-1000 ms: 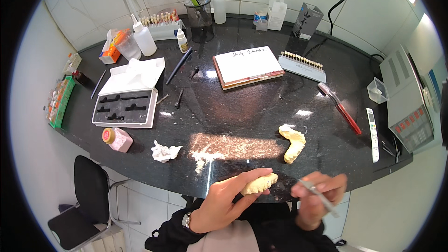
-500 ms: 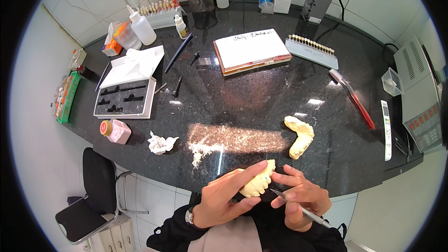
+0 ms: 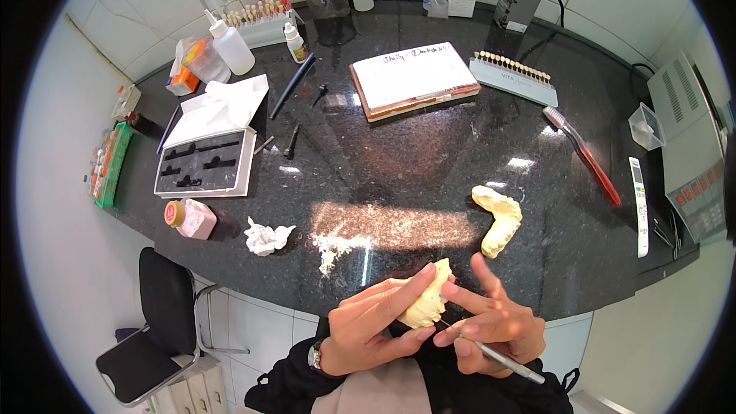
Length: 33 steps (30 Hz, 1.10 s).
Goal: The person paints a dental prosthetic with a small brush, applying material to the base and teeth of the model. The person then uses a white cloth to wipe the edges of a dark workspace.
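Knife (image 3: 504, 359) moved nearer cast (image 3: 429, 305), right hand's grip (image 3: 500, 328) on knife, left hand's (image 3: 374, 328) on cast, counter edge (image 3: 590, 304) near, second cast (image 3: 502, 221) beyond

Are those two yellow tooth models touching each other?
Apart. The head view shows dark countertop between the yellow model in the left hand and the curved yellow model lying beyond the hands.

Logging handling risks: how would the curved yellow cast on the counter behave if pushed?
The curved yellow cast would probably slide on the glossy counter rather than roll, given its bent shape. Its slim, plaster-like arms look stiff and might chip if knocked.
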Each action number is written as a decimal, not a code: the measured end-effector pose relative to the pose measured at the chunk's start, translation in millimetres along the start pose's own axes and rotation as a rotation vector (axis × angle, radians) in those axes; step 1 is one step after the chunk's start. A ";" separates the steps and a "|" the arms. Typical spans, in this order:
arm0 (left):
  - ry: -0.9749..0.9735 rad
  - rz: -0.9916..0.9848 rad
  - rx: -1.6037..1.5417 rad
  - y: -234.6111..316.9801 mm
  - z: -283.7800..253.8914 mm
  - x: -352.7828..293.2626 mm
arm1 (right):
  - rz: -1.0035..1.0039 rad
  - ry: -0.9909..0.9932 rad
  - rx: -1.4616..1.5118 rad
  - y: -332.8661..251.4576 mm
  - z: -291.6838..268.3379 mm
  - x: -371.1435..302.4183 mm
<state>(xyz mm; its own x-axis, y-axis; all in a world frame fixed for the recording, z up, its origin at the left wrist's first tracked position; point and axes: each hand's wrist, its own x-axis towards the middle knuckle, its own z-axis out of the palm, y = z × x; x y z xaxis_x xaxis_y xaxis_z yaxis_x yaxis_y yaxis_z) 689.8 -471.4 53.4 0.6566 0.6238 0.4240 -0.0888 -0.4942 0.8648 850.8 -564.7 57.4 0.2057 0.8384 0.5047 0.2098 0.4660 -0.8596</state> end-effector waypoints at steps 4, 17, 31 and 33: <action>-0.023 0.005 0.015 -1.5 -1.1 0.1 | 0.064 0.051 0.126 3.6 0.7 -2.7; -0.033 -0.018 0.039 1.0 -5.0 4.0 | 0.137 0.125 0.261 9.8 8.2 -2.7; 0.021 -0.112 0.030 -1.4 -0.3 0.5 | 0.139 0.165 0.256 11.9 15.6 1.8; 0.040 -0.133 0.033 -1.2 0.5 0.1 | 0.145 0.176 0.249 11.7 17.0 2.5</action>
<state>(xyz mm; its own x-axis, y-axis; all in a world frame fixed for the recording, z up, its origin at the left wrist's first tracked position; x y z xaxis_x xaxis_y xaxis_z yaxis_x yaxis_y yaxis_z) 690.3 -471.1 52.3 0.6308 0.7081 0.3172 0.0222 -0.4251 0.9049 837.5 -552.3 47.2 0.3825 0.8495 0.3634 -0.0692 0.4186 -0.9055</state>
